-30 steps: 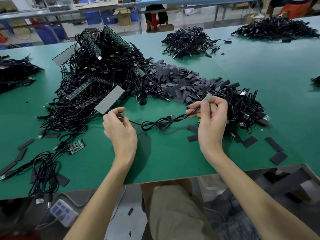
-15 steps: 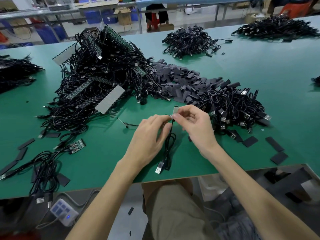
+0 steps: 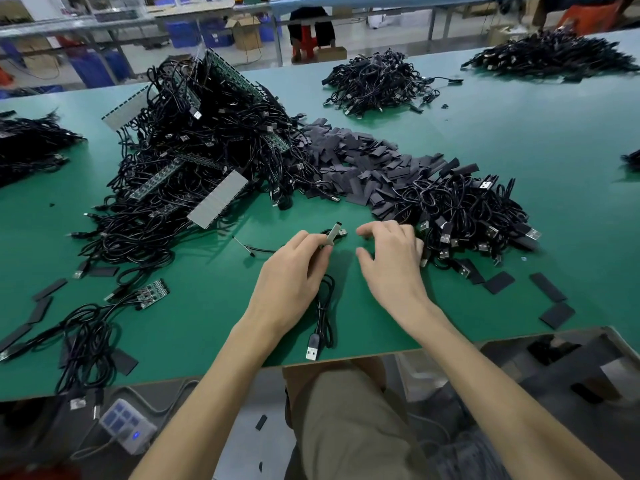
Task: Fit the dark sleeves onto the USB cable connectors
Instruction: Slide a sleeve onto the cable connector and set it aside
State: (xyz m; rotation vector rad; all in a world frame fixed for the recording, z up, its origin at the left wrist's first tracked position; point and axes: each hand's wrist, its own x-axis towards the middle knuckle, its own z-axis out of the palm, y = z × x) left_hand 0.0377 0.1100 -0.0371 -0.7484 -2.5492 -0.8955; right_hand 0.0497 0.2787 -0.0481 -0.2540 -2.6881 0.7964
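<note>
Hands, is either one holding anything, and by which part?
The left hand pinches the cable at its far end, just below the grey piece. The right hand holds nothing.

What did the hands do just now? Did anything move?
The hands were apart, then met. Now the right hand has let go and moved off right, empty. The left hand holds the cable alone; its plug lies near the table edge. The piles stayed put.
</note>
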